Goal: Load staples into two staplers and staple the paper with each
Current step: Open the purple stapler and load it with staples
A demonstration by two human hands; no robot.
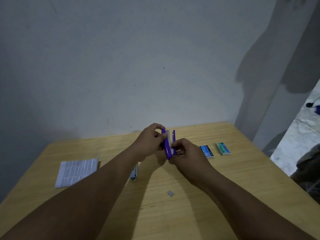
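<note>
The head camera looks down over a pale wooden table (199, 196) set against a grey-white wall (138, 58).

Above the middle of the table both hands hold a purple stapler (167, 148), swung open so that its top arm and base stand up side by side in a narrow V, joined at the near end. The silvery staple channel shows between the two purple parts. The left hand (149, 142) grips the left-hand part, with thumb and fingers curled round its upper end. The right hand (186, 153) pinches the right-hand part low down, near the hinge, with fingertips at the inner edge of the channel. The stapler is held clear of the tabletop.

To the right of the hands two staple boxes lie side by side on the table, near each other but apart: a blue box (206, 151) marked with a large "10", its smaller print too blurred to read, and a green box (222, 148) whose label cannot be made out.

On the left lies a printed paper (77, 171), its lines of text too small to read. Just right of it, partly hidden under the left forearm, is a grey stapler (134, 174). Nearer the camera, a small grey staple strip (170, 193) lies alone on the wood.
</note>
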